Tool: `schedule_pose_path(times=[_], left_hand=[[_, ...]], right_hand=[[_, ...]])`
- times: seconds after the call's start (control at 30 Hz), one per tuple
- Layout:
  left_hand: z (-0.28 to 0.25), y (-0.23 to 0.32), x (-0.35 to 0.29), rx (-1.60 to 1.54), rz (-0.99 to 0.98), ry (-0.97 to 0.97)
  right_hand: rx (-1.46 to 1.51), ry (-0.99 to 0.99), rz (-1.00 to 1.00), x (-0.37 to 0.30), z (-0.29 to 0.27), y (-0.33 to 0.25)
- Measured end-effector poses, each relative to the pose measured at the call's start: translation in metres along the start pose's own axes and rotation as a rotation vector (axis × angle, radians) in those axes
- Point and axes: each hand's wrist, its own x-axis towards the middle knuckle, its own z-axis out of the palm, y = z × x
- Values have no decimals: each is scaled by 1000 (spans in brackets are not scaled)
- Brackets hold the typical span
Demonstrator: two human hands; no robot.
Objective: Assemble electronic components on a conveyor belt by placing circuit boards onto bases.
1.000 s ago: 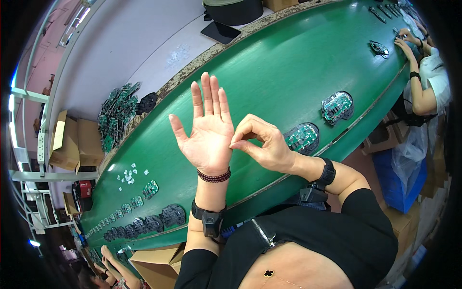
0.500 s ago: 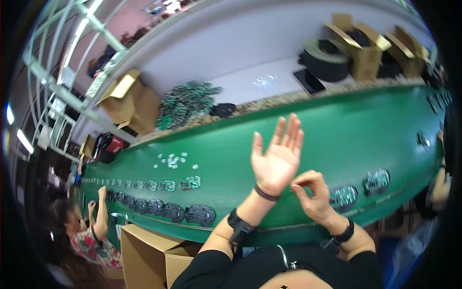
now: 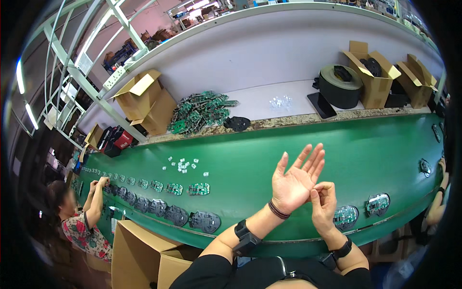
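My left hand (image 3: 294, 180) is raised over the green bench (image 3: 250, 166), palm turned up, fingers stretched out and holding nothing. Beside the heel of that palm, my right hand (image 3: 324, 204) has its thumb and index finger pinched together. Whatever might be between those fingertips is too small to make out. Just right of my right hand lies a dark rounded shell with a green circuit board (image 3: 346, 217) in it, and a similar assembly (image 3: 377, 205) sits farther right. To the left, a row of green circuit boards (image 3: 198, 189) runs alongside a row of black plastic shells (image 3: 204, 221).
Small white pieces (image 3: 183, 166) lie scattered on the bench. A heap of boards (image 3: 199, 113), a phone (image 3: 321, 106), a black roll (image 3: 340, 86) and cardboard boxes (image 3: 373, 89) stand along the back ledge. An open carton (image 3: 139, 250) is at front left. Co-workers sit at both sides.
Both hands have shifted right and lower in the picture as the view moved. My right hand's pinched fingers now meet the left palm's edge. The left co-worker's hands have come together.
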Motion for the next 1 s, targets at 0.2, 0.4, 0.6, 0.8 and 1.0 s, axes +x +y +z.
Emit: schedule_pose_path(times=[0.2, 0.4, 0.6, 0.8, 1.0], left_hand=[[-7, 72, 41, 639, 105, 38], [-51, 258, 69, 2250, 777, 792], [-61, 307, 46, 2646, 769, 1244], [-43, 341, -23, 2812, 443, 1218], [11, 299, -99, 2700, -342, 617]], right_hand=[[-111, -125, 137, 7, 5, 13], [-221, -297, 66, 0, 13, 4], [-354, -403, 132, -3, 5, -5], [-383, -448, 169, -1, 8, -4], [-428, -492, 177, 0, 7, 2]])
